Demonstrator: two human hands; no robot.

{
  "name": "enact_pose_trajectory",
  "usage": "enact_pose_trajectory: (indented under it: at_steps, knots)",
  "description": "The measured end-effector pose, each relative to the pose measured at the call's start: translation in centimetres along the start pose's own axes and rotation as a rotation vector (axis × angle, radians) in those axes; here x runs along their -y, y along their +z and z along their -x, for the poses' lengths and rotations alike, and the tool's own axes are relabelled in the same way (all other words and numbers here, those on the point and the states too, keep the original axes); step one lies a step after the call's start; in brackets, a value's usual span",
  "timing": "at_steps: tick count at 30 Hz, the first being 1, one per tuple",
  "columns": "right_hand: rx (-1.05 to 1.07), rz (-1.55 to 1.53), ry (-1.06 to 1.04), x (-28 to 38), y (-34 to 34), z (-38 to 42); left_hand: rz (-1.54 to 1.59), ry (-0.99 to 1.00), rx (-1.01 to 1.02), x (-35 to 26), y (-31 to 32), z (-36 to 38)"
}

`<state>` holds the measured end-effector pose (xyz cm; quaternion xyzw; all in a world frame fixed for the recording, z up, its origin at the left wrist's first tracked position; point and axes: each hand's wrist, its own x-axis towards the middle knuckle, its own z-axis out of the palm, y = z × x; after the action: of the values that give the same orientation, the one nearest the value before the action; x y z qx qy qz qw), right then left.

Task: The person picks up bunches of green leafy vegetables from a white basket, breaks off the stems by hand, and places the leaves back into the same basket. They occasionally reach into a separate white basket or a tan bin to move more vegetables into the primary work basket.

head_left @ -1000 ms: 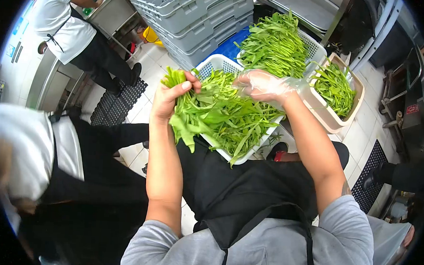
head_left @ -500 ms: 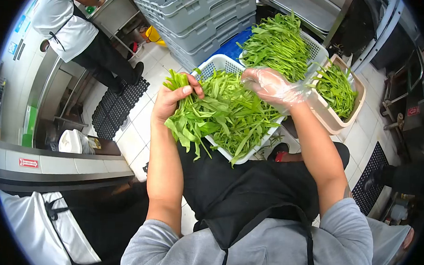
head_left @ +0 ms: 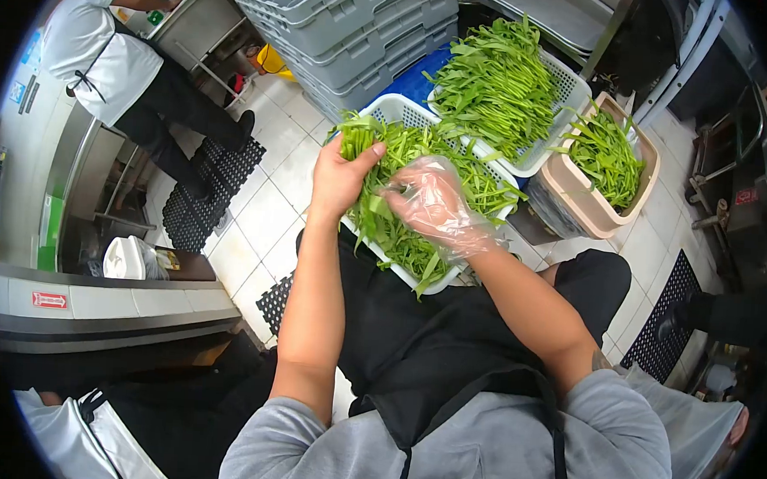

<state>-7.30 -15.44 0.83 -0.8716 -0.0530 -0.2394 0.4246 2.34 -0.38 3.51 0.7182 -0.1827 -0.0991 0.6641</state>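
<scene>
My bare left hand is wrapped round a bunch of leafy greens, whose leaves hang down at the near left of a white basket. My right hand, in a clear plastic glove, is over the leaves in that basket with its fingers curled together beside the bunch. Whatever those fingertips pinch is hidden among the leaves. Long-stemmed greens fill a second white basket behind. Cut green stems lie in a beige bin at the right.
Grey crates are stacked behind the baskets, beside a blue box. A person in a white shirt stands at a steel sink at the upper left. Another person is close at the lower left. Metal trays stand at the back.
My right hand has moved left and down, from above the basket's right side to the leaves beside the held bunch. My left hand still holds its bunch, slightly turned.
</scene>
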Motion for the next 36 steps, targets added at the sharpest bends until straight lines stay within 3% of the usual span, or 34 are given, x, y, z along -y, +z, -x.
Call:
enact_pose_trajectory:
  at_steps: [6,12,13,16,23,27,30,36]
  knots:
    - [0.08,0.108,-0.006,-1.0,0.6,0.1,-0.217,0.044,-0.196,2.6,0.7,0.2]
    - [-0.069,0.105,-0.13,-3.3,2.9,0.4,-0.419,-0.017,-0.33,2.7,1.3,1.0]
    - [0.054,0.219,-0.087,-3.4,2.4,0.0,-0.443,0.001,-0.363,2.3,1.2,1.3]
    - [0.118,0.247,-0.052,-4.3,2.1,-0.4,-0.37,0.025,-0.403,3.6,0.6,1.4]
    - [0.022,0.148,-0.176,-1.9,1.8,-0.6,-0.337,-0.02,-0.381,3.9,0.5,1.9]
    - [0.189,0.042,-0.06,-3.1,2.7,-1.1,-0.356,-0.016,-0.34,3.3,1.2,2.8]
    - [0.262,-0.249,0.277,-2.9,1.4,-1.3,-0.335,0.024,-0.389,4.1,1.1,3.0]
    - [0.063,-0.302,0.449,-4.7,-0.2,-2.0,-0.299,0.015,-0.431,4.0,0.8,4.5]
